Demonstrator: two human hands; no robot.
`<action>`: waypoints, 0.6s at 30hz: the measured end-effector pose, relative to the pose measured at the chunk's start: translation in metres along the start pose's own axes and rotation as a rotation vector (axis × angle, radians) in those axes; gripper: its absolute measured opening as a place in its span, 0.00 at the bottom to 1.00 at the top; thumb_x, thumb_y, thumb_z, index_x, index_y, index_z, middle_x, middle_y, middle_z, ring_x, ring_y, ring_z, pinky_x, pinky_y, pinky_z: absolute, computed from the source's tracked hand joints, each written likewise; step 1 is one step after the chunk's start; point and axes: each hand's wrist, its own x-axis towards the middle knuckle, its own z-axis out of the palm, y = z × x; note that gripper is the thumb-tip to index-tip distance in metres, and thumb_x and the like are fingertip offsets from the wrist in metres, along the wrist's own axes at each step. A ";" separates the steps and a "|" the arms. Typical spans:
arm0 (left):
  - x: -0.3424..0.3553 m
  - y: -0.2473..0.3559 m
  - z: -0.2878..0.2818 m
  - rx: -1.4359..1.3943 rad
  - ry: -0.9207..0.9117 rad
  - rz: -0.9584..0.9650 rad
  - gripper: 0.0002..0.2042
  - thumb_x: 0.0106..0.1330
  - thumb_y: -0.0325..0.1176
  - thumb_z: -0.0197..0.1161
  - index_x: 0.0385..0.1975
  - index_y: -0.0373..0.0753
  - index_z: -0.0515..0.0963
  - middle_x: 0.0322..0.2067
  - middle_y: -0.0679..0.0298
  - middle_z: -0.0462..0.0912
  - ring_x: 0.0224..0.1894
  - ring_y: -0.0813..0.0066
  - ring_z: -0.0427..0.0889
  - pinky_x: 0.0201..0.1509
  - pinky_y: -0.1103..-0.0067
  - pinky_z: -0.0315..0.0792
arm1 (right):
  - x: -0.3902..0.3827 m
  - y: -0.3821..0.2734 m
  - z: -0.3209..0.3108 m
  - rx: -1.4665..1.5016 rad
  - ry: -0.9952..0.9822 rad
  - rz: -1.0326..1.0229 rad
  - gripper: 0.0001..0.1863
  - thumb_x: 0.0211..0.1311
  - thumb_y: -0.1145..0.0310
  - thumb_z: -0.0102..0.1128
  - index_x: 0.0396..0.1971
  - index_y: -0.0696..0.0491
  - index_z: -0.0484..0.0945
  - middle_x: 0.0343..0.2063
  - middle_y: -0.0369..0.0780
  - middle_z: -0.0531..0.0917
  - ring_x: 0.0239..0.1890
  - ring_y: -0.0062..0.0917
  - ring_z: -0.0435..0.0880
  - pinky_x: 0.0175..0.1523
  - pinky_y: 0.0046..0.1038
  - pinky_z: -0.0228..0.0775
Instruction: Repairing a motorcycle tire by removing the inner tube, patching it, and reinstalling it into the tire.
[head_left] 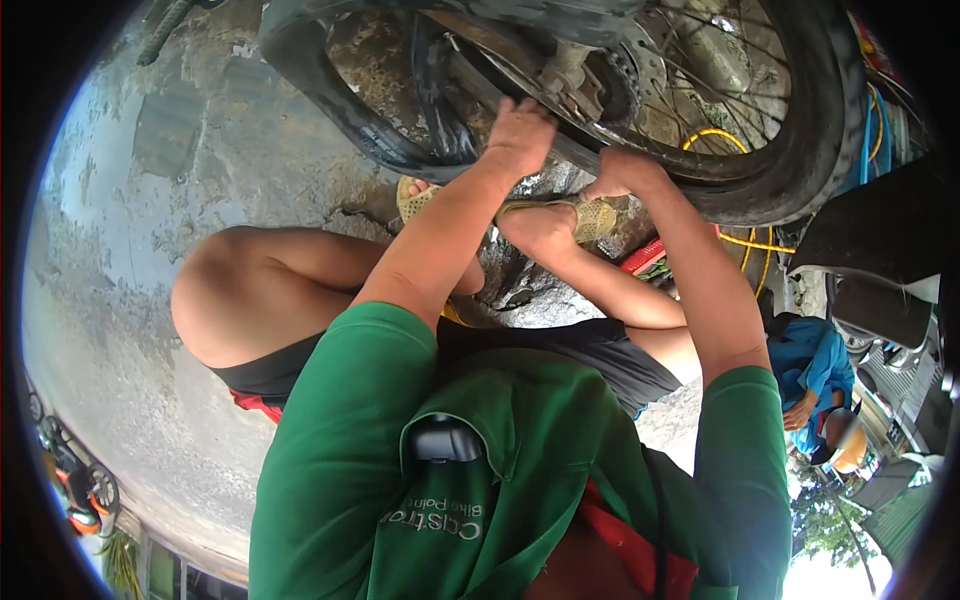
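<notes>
A spoked motorcycle wheel with a black tyre (835, 110) fills the top of the view. Its rim shows an open gap along the near side. My left hand (522, 135) grips the tyre's near edge, with bent fingers reaching over it. A little to the right, my right hand (622, 172) is closed round the lower side of the same tyre; its fingers are partly hidden behind the rubber. To the left of my left hand, a loose, shiny black rubber loop (375, 135), which looks like an inner tube, hangs from the wheel.
My sandalled feet (590, 218) are under the wheel on a wet concrete floor (150, 200). A yellow hose (768, 260) and a red object (643, 256) lie at the right. Another person in blue (815, 360) is farther right. Motorcycles (80, 475) stand at the far left.
</notes>
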 end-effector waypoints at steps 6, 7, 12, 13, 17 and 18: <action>-0.003 -0.007 0.001 -0.112 0.002 0.169 0.25 0.53 0.36 0.66 0.54 0.43 0.77 0.56 0.64 0.78 0.63 0.67 0.72 0.68 0.60 0.58 | 0.060 -0.028 0.012 0.334 0.315 -0.369 0.41 0.42 0.48 0.78 0.52 0.62 0.78 0.49 0.51 0.84 0.52 0.40 0.83 0.56 0.36 0.75; -0.008 -0.013 0.004 -0.119 0.041 0.124 0.26 0.52 0.37 0.67 0.54 0.43 0.77 0.55 0.65 0.79 0.63 0.67 0.72 0.68 0.60 0.59 | 0.063 -0.034 0.011 0.348 0.297 -0.296 0.40 0.43 0.47 0.77 0.51 0.62 0.77 0.47 0.51 0.84 0.51 0.41 0.83 0.56 0.37 0.75; -0.017 -0.030 0.010 -0.086 0.007 0.133 0.25 0.53 0.35 0.65 0.55 0.44 0.77 0.57 0.65 0.78 0.64 0.68 0.72 0.69 0.60 0.58 | 0.044 -0.038 0.007 0.223 0.215 -0.123 0.39 0.50 0.41 0.71 0.52 0.60 0.76 0.47 0.52 0.83 0.52 0.44 0.82 0.57 0.37 0.74; -0.018 -0.030 0.010 -0.088 0.004 0.130 0.25 0.53 0.34 0.64 0.56 0.45 0.77 0.58 0.65 0.77 0.64 0.68 0.71 0.69 0.60 0.58 | 0.037 -0.035 0.007 0.135 0.182 -0.083 0.41 0.52 0.39 0.69 0.54 0.59 0.76 0.49 0.52 0.83 0.53 0.44 0.82 0.58 0.36 0.74; -0.025 -0.028 0.011 -0.088 0.007 0.145 0.26 0.55 0.31 0.62 0.58 0.45 0.75 0.61 0.65 0.75 0.67 0.68 0.70 0.69 0.59 0.58 | 0.013 -0.019 0.006 0.058 0.106 -0.048 0.41 0.54 0.36 0.65 0.53 0.60 0.78 0.50 0.53 0.83 0.54 0.44 0.82 0.59 0.37 0.73; -0.027 -0.028 0.011 -0.095 0.007 0.138 0.26 0.55 0.30 0.61 0.59 0.45 0.75 0.61 0.65 0.75 0.67 0.68 0.69 0.69 0.58 0.57 | 0.006 -0.015 0.004 0.072 0.110 -0.054 0.41 0.54 0.36 0.65 0.53 0.60 0.78 0.50 0.53 0.83 0.54 0.44 0.82 0.59 0.37 0.73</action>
